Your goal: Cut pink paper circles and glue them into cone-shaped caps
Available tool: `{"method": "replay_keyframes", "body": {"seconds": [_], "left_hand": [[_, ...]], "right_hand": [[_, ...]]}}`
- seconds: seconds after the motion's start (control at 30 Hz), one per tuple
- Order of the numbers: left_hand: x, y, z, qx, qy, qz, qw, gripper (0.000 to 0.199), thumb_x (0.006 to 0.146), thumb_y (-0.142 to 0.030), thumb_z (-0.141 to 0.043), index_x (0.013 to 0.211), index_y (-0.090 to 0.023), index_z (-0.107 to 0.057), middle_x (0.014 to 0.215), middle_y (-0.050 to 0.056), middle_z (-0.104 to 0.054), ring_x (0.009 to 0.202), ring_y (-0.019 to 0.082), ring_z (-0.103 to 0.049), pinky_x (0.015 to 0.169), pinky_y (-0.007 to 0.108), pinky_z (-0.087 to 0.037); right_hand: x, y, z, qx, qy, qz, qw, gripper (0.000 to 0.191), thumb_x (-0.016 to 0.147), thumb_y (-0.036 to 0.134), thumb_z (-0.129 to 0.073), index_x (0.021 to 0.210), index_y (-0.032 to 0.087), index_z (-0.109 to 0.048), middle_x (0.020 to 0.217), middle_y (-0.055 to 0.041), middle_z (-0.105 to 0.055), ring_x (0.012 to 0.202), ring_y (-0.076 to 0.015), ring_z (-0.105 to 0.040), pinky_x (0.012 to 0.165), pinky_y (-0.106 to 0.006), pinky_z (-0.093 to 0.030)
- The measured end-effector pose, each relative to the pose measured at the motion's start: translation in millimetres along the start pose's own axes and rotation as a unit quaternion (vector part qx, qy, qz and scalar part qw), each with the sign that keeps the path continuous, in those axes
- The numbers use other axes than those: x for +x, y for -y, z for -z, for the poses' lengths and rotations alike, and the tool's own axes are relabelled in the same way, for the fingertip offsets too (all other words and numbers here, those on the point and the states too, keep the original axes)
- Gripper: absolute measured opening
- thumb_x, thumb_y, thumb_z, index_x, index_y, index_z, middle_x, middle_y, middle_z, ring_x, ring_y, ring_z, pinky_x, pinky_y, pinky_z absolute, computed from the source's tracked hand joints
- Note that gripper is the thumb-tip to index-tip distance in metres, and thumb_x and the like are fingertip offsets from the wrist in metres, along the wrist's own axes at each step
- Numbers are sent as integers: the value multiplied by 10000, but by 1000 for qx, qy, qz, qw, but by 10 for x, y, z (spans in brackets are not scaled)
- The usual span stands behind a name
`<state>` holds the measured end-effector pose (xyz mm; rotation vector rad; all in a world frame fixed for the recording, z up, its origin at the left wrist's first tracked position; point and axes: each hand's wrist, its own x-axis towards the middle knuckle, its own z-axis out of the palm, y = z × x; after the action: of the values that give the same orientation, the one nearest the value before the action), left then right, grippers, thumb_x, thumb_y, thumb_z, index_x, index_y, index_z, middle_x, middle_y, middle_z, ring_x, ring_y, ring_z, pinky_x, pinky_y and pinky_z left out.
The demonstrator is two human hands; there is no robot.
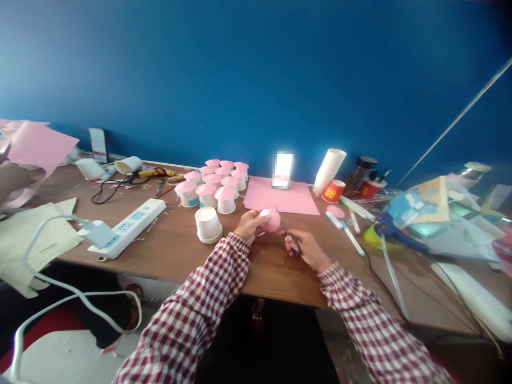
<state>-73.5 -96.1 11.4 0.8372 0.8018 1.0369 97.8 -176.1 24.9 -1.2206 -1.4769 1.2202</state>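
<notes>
My left hand (250, 225) pinches a round pink paper disc (271, 219) just above the table. In my right hand (306, 246) is a pair of scissors (294, 241), with the fingers closed round the handles and the blades reaching the disc's right edge. How far apart the blades stand is too small to tell. Left of my hands an upside-down white paper cup (208, 224) stands on the table. Behind it several white cups topped with pink paper cones (206, 190) are grouped together. Pink paper sheets (294, 201) lie flat beyond my hands.
A white power strip (134, 226) with a plugged-in cable is at left, near a yellow-handled tool (154, 173). At right are a red cup (333, 191), markers (352, 238), a blue glue gun (400, 234) and plastic bags. Another person's hand (12, 181) holds pink paper (42, 146) far left.
</notes>
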Motion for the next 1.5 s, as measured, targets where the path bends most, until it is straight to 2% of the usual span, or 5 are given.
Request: {"method": "replay_keyframes", "body": {"seconds": [0.73, 1.07, 1.5], "left_hand": [[-22, -51, 11, 12, -5, -10, 1000, 597, 540, -249, -802, 1093, -157, -596, 888, 48, -636, 575, 91, -582, 412, 157, -434], [-11, -68, 57, 33, 3, -3, 999, 591, 550, -259, -800, 1095, -161, -595, 844, 50, -639, 581, 101, -578, 437, 181, -452], [21, -48, 120, 35, 27, -11, 999, 643, 546, -265, -805, 1132, -134, -575, 903, 88, -643, 588, 103, -583, 434, 174, -463]], "right_hand": [[6, -64, 24, 1, 2, -14, 1000, 424, 724, 494, -610, 920, 119, -629, 543, 45, -486, 459, -71, -445, 462, -226, -399], [5, -86, 55, -13, 22, -15, 1000, 424, 745, 483, -598, 949, 111, -623, 558, 43, -478, 458, -68, -441, 456, -222, -391], [0, -74, 52, -20, 24, -24, 999, 417, 740, 475, -605, 945, 113, -623, 557, 49, -476, 450, -65, -438, 456, -217, -387]]}}
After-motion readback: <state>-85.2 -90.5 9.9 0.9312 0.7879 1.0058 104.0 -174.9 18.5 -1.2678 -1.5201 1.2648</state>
